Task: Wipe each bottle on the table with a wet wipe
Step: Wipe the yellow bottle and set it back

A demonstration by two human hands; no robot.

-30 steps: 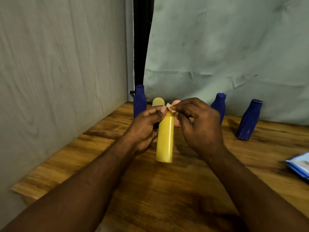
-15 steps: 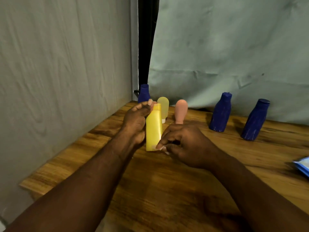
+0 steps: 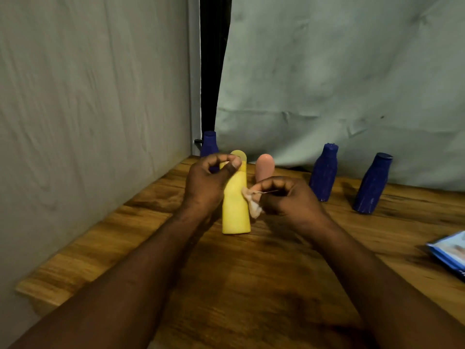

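While the left hand (image 3: pixel 206 182) grips the yellow bottle (image 3: pixel 236 210), the right hand (image 3: pixel 289 200) has raised its pinched wipe (image 3: pixel 253 202).

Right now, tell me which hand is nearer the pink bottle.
Right. The right hand, pinching the wipe, is just in front of the pink bottle; the left hand grips the top of the yellow bottle, further left.

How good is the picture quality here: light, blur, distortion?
Head view: dim warm light, no glare; yellow bottle in the left hand and wet wipe in the right hand are readable; blue packet at the right edge is smeared and cropped.
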